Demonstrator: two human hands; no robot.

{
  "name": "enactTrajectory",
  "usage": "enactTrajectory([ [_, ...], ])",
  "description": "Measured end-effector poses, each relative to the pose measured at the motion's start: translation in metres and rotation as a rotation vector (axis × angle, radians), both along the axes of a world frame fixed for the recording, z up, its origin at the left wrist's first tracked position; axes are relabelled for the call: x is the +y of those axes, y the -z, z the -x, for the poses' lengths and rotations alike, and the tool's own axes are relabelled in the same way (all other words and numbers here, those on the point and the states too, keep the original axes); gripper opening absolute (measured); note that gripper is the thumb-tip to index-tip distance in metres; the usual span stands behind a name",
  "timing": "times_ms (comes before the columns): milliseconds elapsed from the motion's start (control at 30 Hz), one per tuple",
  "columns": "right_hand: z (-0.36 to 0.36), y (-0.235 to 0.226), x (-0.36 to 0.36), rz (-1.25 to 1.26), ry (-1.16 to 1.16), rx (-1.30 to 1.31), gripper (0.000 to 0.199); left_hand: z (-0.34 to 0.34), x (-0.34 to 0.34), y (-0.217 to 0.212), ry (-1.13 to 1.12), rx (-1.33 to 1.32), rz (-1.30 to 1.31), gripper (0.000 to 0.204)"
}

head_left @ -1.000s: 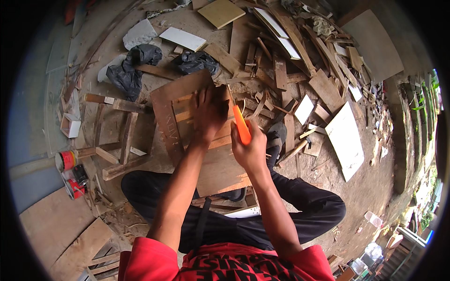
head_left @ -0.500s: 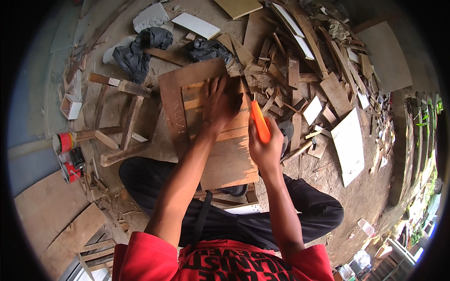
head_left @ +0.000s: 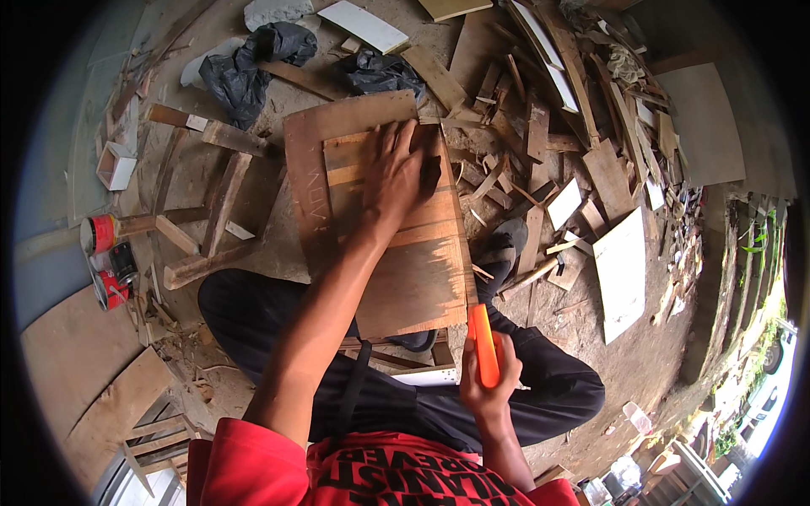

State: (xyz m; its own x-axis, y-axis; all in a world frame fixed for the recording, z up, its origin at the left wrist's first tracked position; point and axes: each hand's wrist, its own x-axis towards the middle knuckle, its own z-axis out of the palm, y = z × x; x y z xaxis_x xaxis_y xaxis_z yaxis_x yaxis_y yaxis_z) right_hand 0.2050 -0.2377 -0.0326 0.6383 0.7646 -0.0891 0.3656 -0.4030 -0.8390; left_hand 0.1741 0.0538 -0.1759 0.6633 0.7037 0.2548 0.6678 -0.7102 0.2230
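Observation:
A brown wooden board [head_left: 405,287], with a paler splintered patch and scratched marks, lies over my crossed legs. My left hand [head_left: 395,181] is spread flat on its upper part, fingers stretched out and pressing on it. Down by the board's lower right corner, my right hand [head_left: 499,379] is wrapped round the orange handle of a handsaw [head_left: 484,346]. The saw's thin blade runs up from the handle along the board's right edge; much of it is hard to make out there.
Broken wood scraps [head_left: 540,126] are heaped at the far right, beside a white panel [head_left: 622,274]. A hammer [head_left: 531,278] lies near my foot. On the left are a wooden frame [head_left: 226,202] and red cans [head_left: 103,234]. Black plastic bags [head_left: 236,84] lie beyond the board.
My right hand has drawn the saw back toward my body, from beside the board's middle to below its lower right corner. The left hand stays on the board.

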Motion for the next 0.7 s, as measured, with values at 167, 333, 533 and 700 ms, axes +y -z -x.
enactTrajectory([
  [167, -0.065, 0.041, 0.16, -0.138, -0.024, -0.141, 0.017, -0.012, -0.001, -0.016, -0.006, -0.168, 0.054, 0.042],
  [333, -0.067, 0.049, 0.173, -0.237, -0.048, -0.141, 0.02, -0.014, -0.002, -0.006, -0.034, -0.165, 0.063, 0.044],
  [533, -0.001, 0.001, 0.009, -0.002, -0.03, -0.062, 0.017, -0.002, -0.001, 0.002, -0.005, -0.134, 0.007, 0.035],
  [700, -0.014, -0.002, 0.037, -0.036, -0.027, -0.033, 0.014, -0.003, -0.004, -0.006, 0.022, -0.197, 0.024, 0.037],
])
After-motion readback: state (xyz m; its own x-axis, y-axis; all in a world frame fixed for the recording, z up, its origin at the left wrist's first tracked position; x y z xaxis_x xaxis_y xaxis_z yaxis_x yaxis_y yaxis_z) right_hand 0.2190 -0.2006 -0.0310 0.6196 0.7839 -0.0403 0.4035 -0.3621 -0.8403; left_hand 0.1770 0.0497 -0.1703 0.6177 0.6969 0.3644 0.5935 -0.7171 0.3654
